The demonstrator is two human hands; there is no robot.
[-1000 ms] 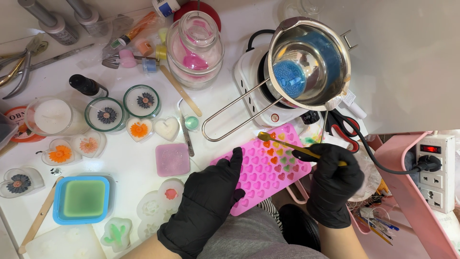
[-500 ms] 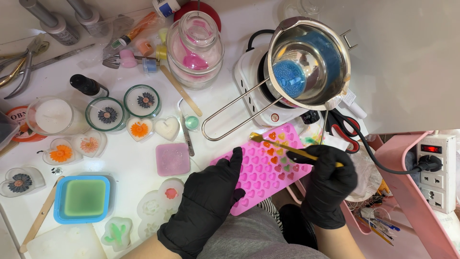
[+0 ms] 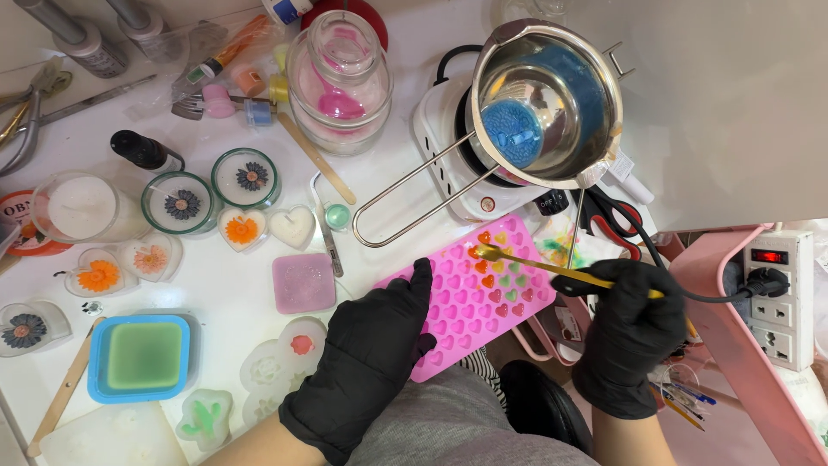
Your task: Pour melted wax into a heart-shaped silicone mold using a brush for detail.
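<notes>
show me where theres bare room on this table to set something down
Bare white patch lies between the purple square block, the green block in a blue mould and the left hand. Far edge is crowded with tools, the glass jar and the hotplate; pink heart mould fills the near right.

The heart mould (image 3: 470, 298) is lying at the worktop's (image 3: 233, 285) near edge, with the left hand (image 3: 371, 362) resting on its left end and the right hand (image 3: 630, 332) hovering at its right end, holding a small spoon (image 3: 552, 269) over its far cells. Behind the mould, a pan (image 3: 543, 99) is sitting on a hotplate (image 3: 448, 164). A jar (image 3: 341, 82) is standing left of the hotplate, and a square block (image 3: 304, 282) is lying just left of the mould.
</notes>
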